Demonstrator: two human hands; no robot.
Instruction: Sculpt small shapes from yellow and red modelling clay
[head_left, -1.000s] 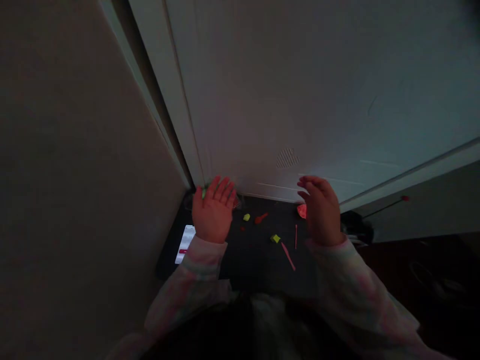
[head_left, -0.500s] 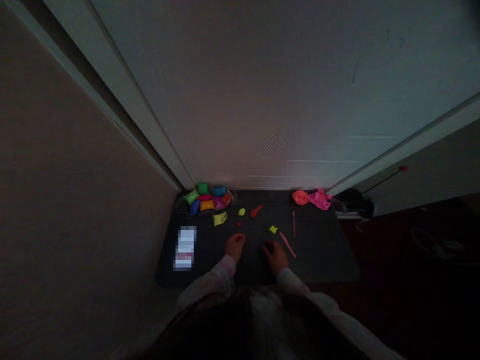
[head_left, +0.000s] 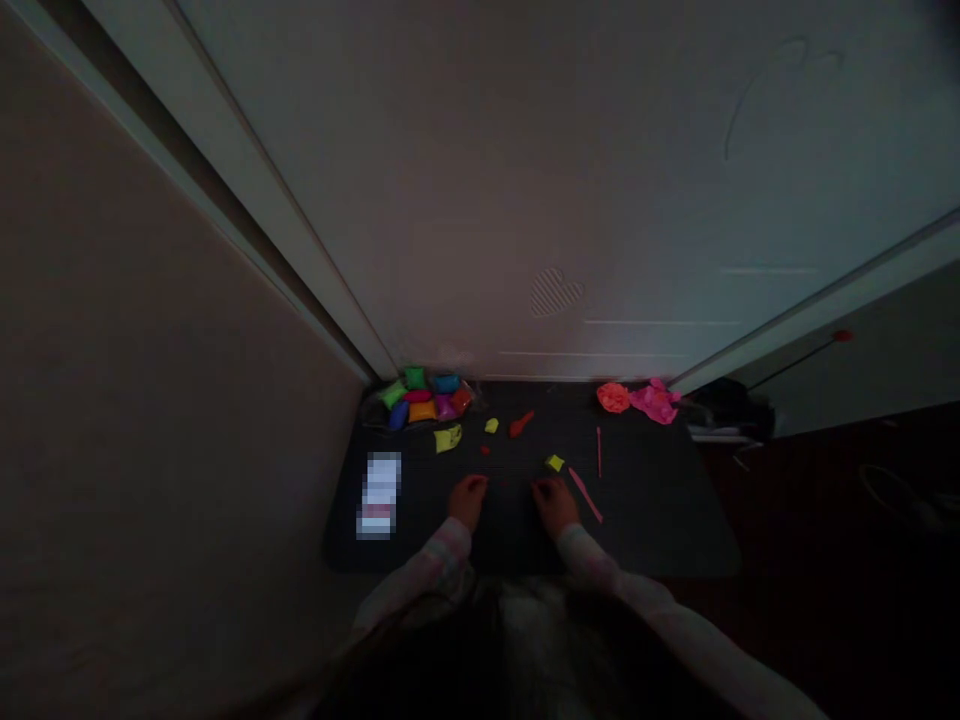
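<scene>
My left hand (head_left: 467, 502) is low over the dark table, thumb and fingertips pinched together; a reddish bit seems to show at the tips, too small and dark to name. Opposite it, my right hand (head_left: 556, 507) is also closed in a pinch, and what it holds I cannot make out. Just beyond the right fingers lies a small yellow piece (head_left: 554, 463), with a pink knife-shaped tool (head_left: 586, 494) beside that hand. Past the left hand are a tiny red piece (head_left: 485, 450), a yellow lump (head_left: 491, 426) and a red piece with a narrow tail (head_left: 520, 424).
Several bright soft packets (head_left: 421, 410) sit at the table's back left, near a yellow wrapper (head_left: 448, 438). A lit phone (head_left: 379, 496) lies at left. To the right are a thin pink stick (head_left: 599, 452) and crumpled coral (head_left: 613, 398) and pink (head_left: 657, 401) items. A pale panel (head_left: 555, 340) borders the back.
The view has shifted slightly, moving the table's things rightward in the picture. My right fingertips have risen a little and turned toward the left hand, which stays pinched.
</scene>
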